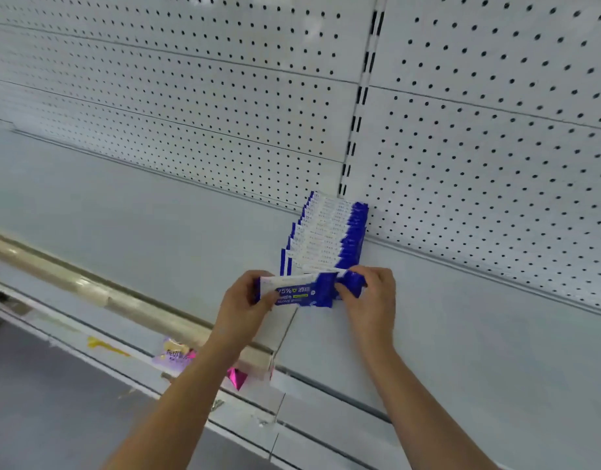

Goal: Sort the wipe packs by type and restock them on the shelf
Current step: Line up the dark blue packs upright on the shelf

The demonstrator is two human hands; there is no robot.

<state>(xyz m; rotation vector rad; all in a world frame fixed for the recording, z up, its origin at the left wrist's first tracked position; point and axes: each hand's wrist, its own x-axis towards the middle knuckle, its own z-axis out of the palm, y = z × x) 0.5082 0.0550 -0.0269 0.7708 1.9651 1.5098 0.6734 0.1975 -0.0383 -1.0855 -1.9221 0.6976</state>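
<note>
Both your hands hold one blue and white pack (302, 290) at the near end of the row (326, 235). Your left hand (244, 300) pinches the pack's left end, with the thumb on the printed face and the fingers behind. Your right hand (370, 293) grasps the right end, fingers curled over the blue edge. The pack is upright on its long edge, with its printed face towards you. It is right against the front of the row, but it is not clear whether the two touch. It is also unclear whether the pack's lower edge rests on the shelf (122, 205).

The row is made of matching blue and white packs standing on edge, one behind another. It runs away from you to the pegboard (190, 79) and ends at the foot of a slotted post (358, 106). White shelf spreads to the left and right of the row.

Left of the row and nearer to you, a clear rail (88, 288) runs along the shelf's front edge. Below that rail, well apart from the row, lie a pink pack (175, 356) and a magenta wrapper (236, 376).
</note>
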